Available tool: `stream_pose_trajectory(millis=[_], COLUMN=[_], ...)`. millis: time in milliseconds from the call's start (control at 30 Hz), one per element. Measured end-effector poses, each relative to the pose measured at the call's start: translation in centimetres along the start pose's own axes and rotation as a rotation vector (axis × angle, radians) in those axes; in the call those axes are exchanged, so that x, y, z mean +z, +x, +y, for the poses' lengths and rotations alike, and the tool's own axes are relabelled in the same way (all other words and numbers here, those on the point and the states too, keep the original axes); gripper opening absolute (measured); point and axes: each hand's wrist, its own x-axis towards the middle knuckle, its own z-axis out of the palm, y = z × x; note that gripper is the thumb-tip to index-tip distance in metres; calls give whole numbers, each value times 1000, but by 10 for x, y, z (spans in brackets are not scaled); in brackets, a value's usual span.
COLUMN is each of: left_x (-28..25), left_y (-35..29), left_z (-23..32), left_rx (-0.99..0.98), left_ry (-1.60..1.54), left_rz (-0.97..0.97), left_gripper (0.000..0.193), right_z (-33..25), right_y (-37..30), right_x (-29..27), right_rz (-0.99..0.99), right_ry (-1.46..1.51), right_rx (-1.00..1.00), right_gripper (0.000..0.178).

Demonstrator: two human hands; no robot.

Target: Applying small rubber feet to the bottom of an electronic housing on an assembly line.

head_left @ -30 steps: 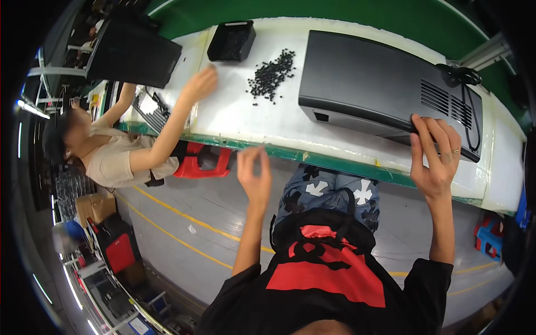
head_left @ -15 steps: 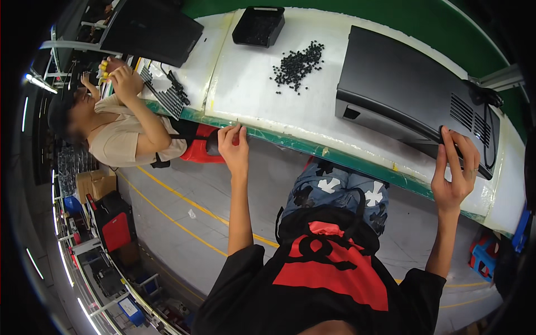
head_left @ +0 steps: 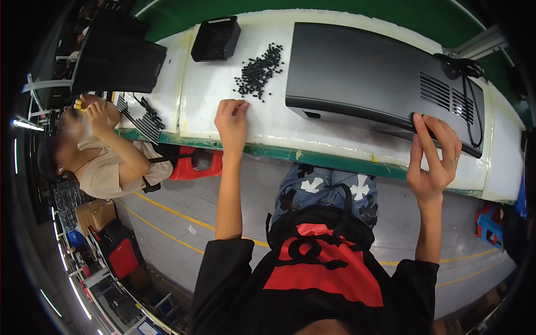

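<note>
A long black metal casing [head_left: 357, 72] with vent slots lies across the white-topped bench. At its near edge, toward the right end, my right hand [head_left: 434, 156] touches the rim with its index fingertip; the fingers are stretched and the thumb is apart. My left hand [head_left: 231, 124] hovers over the bench near a loose pile of small black pieces [head_left: 258, 73]. Its thumb and fingers are pinched together, and whatever sits between them is too small to make out. Behind the pile stands a black plastic bin [head_left: 215, 39].
A co-worker [head_left: 106, 151] sits at the left, hands raised, beside a slotted black panel [head_left: 139, 120] and a large black casing [head_left: 117, 61]. A coiled black cable [head_left: 462, 66] lies on the casing's right end. The bench's green front edge [head_left: 312, 159] runs before me.
My left hand has moved forward from the bench edge toward the pile of black pieces. My right hand remains at the casing's near edge. The whole view has shifted and turned slightly.
</note>
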Motion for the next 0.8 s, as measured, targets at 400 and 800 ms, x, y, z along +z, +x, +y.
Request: stream_pose_trajectory(millis=[400,800], left_x=[-32,-49], left_y=[0,-47], left_z=[62,208], left_rx=[-331,-169], left_ry=[-623,-1529], left_rz=[91,-446], left_gripper=[16,21], right_z=[2,-76], right_y=[1,31], right_x=[-9,-15], right_rz=[-61,9], right_ry=[59,860], right_rx=[13,71], right_gripper=[44,33])
